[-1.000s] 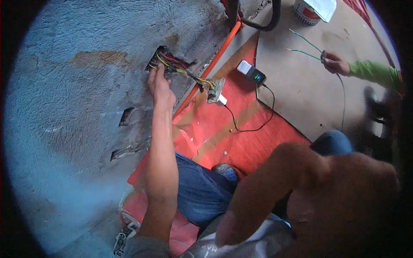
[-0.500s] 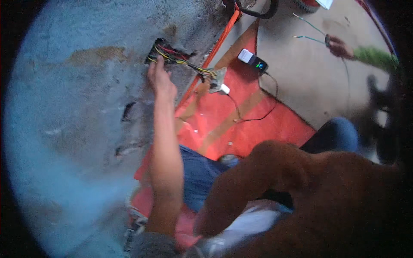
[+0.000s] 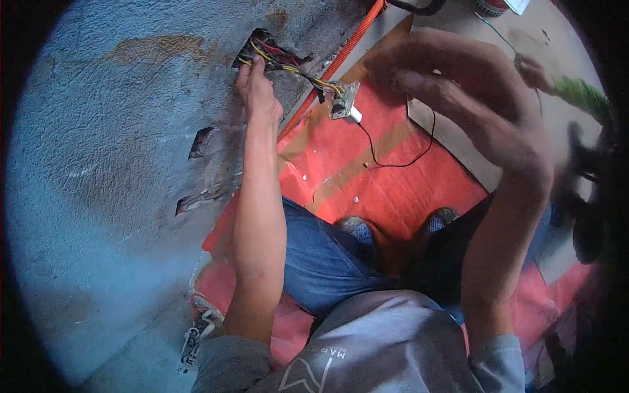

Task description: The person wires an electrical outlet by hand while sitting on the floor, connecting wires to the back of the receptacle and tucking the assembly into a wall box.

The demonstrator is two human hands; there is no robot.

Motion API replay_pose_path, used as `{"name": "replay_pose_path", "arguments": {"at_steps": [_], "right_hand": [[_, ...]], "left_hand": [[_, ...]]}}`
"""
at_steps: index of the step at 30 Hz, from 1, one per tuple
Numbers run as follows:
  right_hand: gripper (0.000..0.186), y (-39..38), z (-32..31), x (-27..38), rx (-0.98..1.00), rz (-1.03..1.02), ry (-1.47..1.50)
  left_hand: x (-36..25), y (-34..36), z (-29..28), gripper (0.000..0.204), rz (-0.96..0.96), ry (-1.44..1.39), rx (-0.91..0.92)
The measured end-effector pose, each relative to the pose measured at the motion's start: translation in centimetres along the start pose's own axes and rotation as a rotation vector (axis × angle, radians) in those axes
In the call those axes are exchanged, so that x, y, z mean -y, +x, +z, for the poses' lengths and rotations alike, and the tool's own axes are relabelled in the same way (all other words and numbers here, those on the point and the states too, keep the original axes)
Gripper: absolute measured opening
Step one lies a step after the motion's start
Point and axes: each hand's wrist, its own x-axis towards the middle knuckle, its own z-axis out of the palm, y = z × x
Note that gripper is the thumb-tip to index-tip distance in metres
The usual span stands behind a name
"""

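Observation:
My left hand pinches the red, yellow and dark wires at a recess in the rough grey wall. The wire bundle runs to a small fitting with a white plug and black lead. My right hand, blurred, reaches over the board right of the fitting, fingers apart and curved; it hides what lies beneath.
An orange corrugated conduit runs along the wall's foot. Red sheeting and a beige board cover the floor. Two lower cut-outs mark the wall. A co-worker's hand holds a green wire. A bucket stands behind.
My right arm has swung up and forward from low right, and its hand now covers where the black-and-white device lay. My left hand stays at the recess. The view has shifted.

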Motion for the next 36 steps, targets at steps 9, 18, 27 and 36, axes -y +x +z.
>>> {"name": "replay_pose_path", "arguments": {"at_steps": [9,18,27,36], "right_hand": [[0.023,1.9,-0.3,-8.5,0.414,0.317,-0.967],[0.016,-1.9,1.3,-8.9,0.505,0.486,-1.128],[0.023,-2.2,-0.3,-9.9,0.42,0.431,-1.163],[0.018,-2.4,0.4,-8.9,0.347,0.342,-1.155]], "left_hand": [[0.8,0.3,-0.7,0.023,-0.002,0.003,0.001],[0.5,0.2,-0.5,0.025,0.01,0.009,0.023],[0.1,0.2,-0.5,0.027,-0.077,0.016,-0.002],[0.5,0.1,-0.5,0.029,-0.152,0.035,-0.071]]}}
